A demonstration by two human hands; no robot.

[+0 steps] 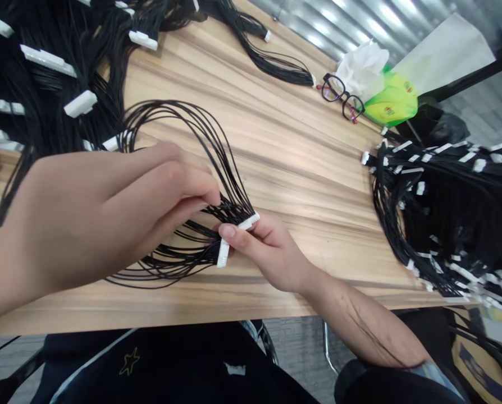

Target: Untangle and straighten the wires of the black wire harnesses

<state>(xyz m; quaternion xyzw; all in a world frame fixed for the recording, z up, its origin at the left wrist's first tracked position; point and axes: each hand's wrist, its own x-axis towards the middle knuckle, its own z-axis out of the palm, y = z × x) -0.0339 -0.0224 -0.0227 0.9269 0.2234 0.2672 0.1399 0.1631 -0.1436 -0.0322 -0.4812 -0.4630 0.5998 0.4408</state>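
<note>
Your right hand point(272, 252) pinched two white plastic connectors point(223, 252), long axes slanting upward. Your left hand point(108, 213) clenched the looping thin black wires point(183, 258). Any print was unreadable.

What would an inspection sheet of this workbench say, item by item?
surface: light brown wood-grain tabletop, in view from edge to far end.
job's things: bundle of thin black wires ending in two white plastic connectors.
clutter: black-framed glasses beside a bright green tissue packet.
hands: left hand pinches the wires near the connectors; right hand holds the connectors in its fingers.
cables: heaps of black wire harnesses with white connectors, on the left and the right of the tabletop.
surroundings: ribbed metal wall beyond the table; dark clothing below its near edge.
</note>
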